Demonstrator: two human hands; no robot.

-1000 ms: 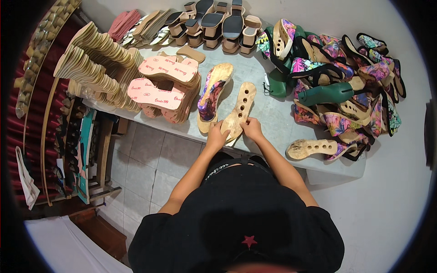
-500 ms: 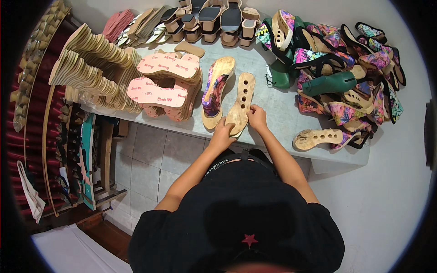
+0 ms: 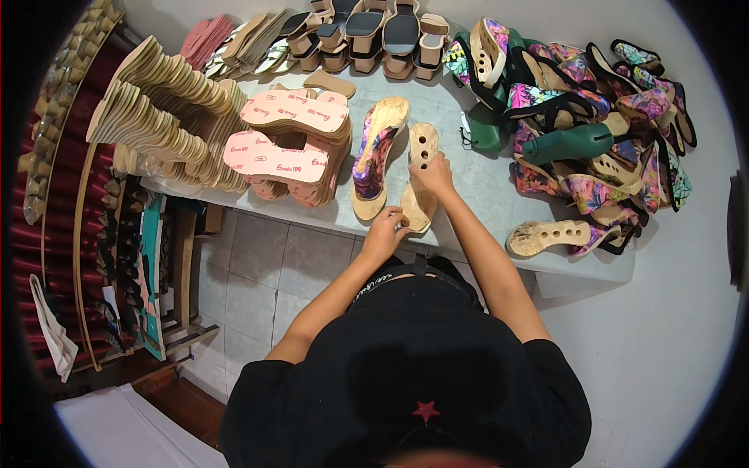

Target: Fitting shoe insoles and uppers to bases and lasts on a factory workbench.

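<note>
A pale wooden shoe sole with round holes [image 3: 420,210] lies lengthwise near the table's front edge. Across its middle, my right hand [image 3: 431,178] is closed over the sole, covering some of the holes. At the sole's near end, my left hand [image 3: 385,234] pinches the left edge between thumb and fingers. Just left of it, a wedge shoe sole with a floral-covered side [image 3: 375,156] rests on the table, touched by neither hand.
Pink-topped insoles [image 3: 277,160] and stacked tan soles [image 3: 133,117] stand left. Black-topped sandals [image 3: 400,35] line the back. Floral shoes [image 3: 593,191] pile up right, with a green shoe last [image 3: 569,144] on top. Another holed sole [image 3: 548,237] lies near the front edge [image 3: 484,253].
My right hand has moved up and left, from the holed sole's right edge to across its middle. My left hand stays at the near end, its fingers slightly shifted.
</note>
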